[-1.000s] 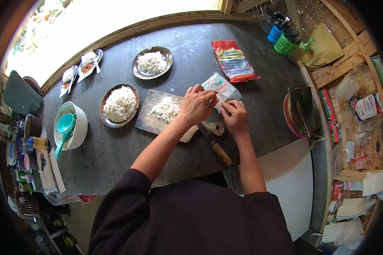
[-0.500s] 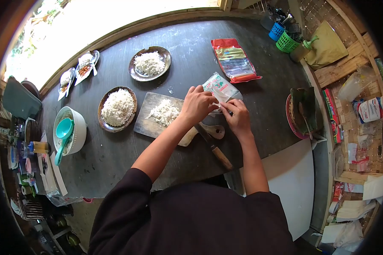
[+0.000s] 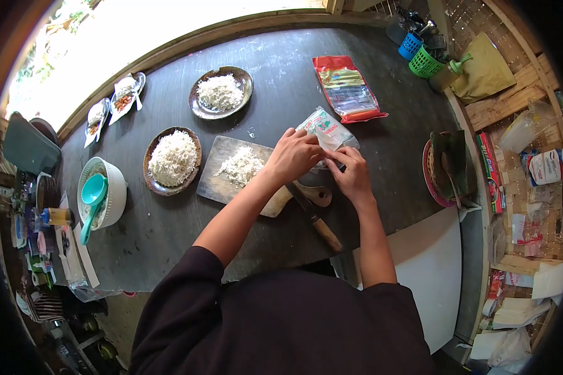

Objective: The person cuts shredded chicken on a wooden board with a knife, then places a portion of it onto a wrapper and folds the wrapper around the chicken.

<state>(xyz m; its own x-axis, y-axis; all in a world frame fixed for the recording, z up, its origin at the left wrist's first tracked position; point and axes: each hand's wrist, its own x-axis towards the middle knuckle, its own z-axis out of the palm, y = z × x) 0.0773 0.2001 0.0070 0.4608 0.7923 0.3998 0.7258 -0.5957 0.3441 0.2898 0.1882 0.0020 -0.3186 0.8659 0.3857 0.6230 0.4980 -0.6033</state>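
Note:
Both hands come together over the table, their fingertips pinching a thin translucent plastic bag (image 3: 325, 143). My left hand (image 3: 296, 153) is bent over it, fingers closed. My right hand (image 3: 351, 170) meets it from the right, thumb and fingers pressed together. Just beyond them lies a printed plastic packet (image 3: 339, 134), partly hidden by the hands. The wooden cutting board (image 3: 214, 182) left of the hands bears a heap of white shreds (image 3: 243, 166). A knife (image 3: 319, 226) with a wooden handle rests by the board's handle, and a pale peeled piece (image 3: 276, 203) sits beside it.
Two brown plates hold white shreds, a near plate (image 3: 197, 164) and a far plate (image 3: 249, 100). At left stands a white basin (image 3: 120, 199) with a teal dipper (image 3: 94, 189). A red packet (image 3: 350, 87) lies behind; a pink-rimmed bowl (image 3: 429, 181) is at right.
The fingers have shifted slightly, and the bag's raised flap between them sits a little lower. Both hands remain in nearly the same place.

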